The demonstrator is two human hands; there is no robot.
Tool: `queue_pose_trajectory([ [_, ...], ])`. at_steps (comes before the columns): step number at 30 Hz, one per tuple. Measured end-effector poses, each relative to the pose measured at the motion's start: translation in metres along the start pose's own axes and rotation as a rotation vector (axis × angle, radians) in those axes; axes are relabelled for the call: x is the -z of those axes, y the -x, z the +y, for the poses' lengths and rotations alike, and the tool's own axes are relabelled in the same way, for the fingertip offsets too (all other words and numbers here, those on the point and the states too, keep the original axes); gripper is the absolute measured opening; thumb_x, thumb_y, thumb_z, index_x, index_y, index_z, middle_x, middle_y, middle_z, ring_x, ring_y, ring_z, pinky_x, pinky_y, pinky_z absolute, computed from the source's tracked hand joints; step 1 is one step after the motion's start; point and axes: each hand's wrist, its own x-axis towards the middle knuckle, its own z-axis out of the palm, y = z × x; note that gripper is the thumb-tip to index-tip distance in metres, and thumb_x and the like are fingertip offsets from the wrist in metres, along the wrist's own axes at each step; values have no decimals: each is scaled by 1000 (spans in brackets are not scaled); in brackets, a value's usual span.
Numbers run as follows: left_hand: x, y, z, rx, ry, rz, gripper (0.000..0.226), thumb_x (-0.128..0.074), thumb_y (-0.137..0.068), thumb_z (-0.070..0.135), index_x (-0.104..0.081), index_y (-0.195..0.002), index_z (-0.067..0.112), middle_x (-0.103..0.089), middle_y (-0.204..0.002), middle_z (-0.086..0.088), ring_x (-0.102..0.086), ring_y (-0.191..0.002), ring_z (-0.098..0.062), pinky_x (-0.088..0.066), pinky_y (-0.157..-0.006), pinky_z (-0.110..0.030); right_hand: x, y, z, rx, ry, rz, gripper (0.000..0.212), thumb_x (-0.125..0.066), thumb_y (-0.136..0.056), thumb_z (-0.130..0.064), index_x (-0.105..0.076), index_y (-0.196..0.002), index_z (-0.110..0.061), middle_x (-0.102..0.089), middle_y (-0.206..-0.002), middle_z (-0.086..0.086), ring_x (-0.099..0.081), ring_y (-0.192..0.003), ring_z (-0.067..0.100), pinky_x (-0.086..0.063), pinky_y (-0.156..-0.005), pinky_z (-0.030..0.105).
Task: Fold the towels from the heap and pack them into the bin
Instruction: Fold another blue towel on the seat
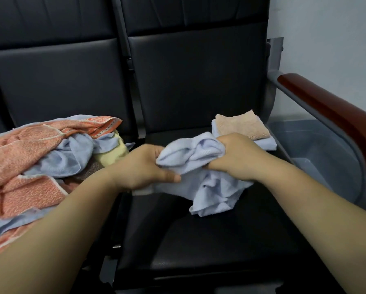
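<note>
The light blue towel point(199, 166) is bunched between both hands above the middle of the black seat point(199, 240), its loose lower part trailing down onto the cushion below the right hand's fingers.

In the head view, the left hand point(143, 166) grips the towel's left end. Its fingers point(154, 150) are curled over the top of the cloth and its thumb point(170, 178) lies pressed along the lower fold. The right hand point(237, 158) grips the right end with its fingers curled tightly into the cloth; their tips are buried in the folds.

Out past the left hand's knuckles lies the heap point(40, 158) of unfolded towels. A large orange towel point(29, 145) is draped over more blue ones, and a pale yellow towel point(112, 155) sits nearest the left fingers, close to the gap between the two seats.

Just beyond the right hand's fingers, a folded peach towel point(241, 126) rests on a folded blue towel point(266, 144), near the seat's far right corner.

Right of those fingers, past the seat's edge and under the wooden armrest point(330, 115), stands the grey bin point(326, 158); its inside is only partly visible.

Toward the person from both hands, the seat cushion is bare out to its front edge. Behind the fingers rises the dark backrest point(194, 81).
</note>
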Motion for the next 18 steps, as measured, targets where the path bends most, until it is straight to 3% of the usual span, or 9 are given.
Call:
queue_pose_trajectory([
  [1, 1, 0, -4, 16, -82, -19, 18, -86, -80, 13, -75, -95, 10, -75, -78, 4, -62, -73, 0, -49, -66, -19, 3, 2, 2, 24, -65, -1, 19, -67, -97, -29, -70, -92, -10, -69, -80, 9, -65, -77, 19, -50, -71, 28],
  [3, 6, 2, -8, 14, -7, 14, 16, -83, -84, 16, -76, -98, 11, -79, -95, -4, -68, -85, -5, -54, -77, -29, 4, 8, 7, 57, -346, -6, 16, -71, -96, -27, -74, -101, -12, -76, -92, 10, -73, -92, 22, -58, -88, 35],
  [6, 11, 5, -6, -27, 171, 144, 34, -75, -86, 35, -70, -109, 10, -77, -102, -10, -73, -95, -29, -56, -81, -45, 3, 15, 11, 56, -737, -44, 24, -81, -88, -20, -75, -111, -16, -79, -104, 9, -75, -103, 23, -58, -98, 50],
  [8, 11, 4, -1, -56, 297, 204, 38, -71, -91, 36, -67, -114, 6, -73, -100, -23, -68, -85, -47, -54, -71, -55, -1, 13, 9, 56, -657, -118, 31, -85, -84, -25, -73, -113, -23, -79, -102, 4, -76, -100, 19, -60, -95, 43],
  [10, 11, 2, 4, -61, 479, 199, 33, -65, -99, 23, -63, -122, 0, -65, -110, -38, -62, -98, -61, -51, -79, -62, -6, 11, 5, 21, -402, -146, 31, -86, -81, -32, -69, -107, -30, -77, -91, 0, -75, -90, 14, -59, -86, 34],
  [12, 11, 3, 7, -56, 547, 136, 29, -64, -98, 14, -63, -124, -1, -65, -115, -36, -64, -106, -55, -52, -81, -51, -8, 8, 2, -33, -140, -132, 21, -81, -84, -32, -66, -98, -27, -71, -82, -2, -69, -81, 12, -54, -75, 28],
  [14, 11, 5, 5, -48, 306, 89, 29, -78, -90, 17, -70, -117, 8, -75, -108, -17, -73, -101, -28, -58, -80, -39, -7, 3, 4, -92, -5, -87, 16, -73, -91, -32, -64, -94, -19, -65, -81, -3, -64, -82, 18, -50, -69, 26],
  [16, 10, 4, -2, 0, -116, 48, 26, -89, -78, 25, -74, -97, 16, -78, -89, 4, -69, -83, -5, -55, -73, -29, -3, 0, 11, -100, -117, -52, 20, -66, -95, -35, -69, -95, -15, -71, -87, 5, -70, -89, 25, -57, -80, 36],
  [18, 9, 3, -10, 34, -187, 58, 26, -88, -76, 31, -73, -89, 14, -75, -81, 7, -65, -76, -4, -53, -70, -30, 2, 4, 14, -86, -476, -54, 17, -68, -95, -33, -75, -104, -21, -78, -97, 6, -74, -99, 23, -59, -92, 44],
])
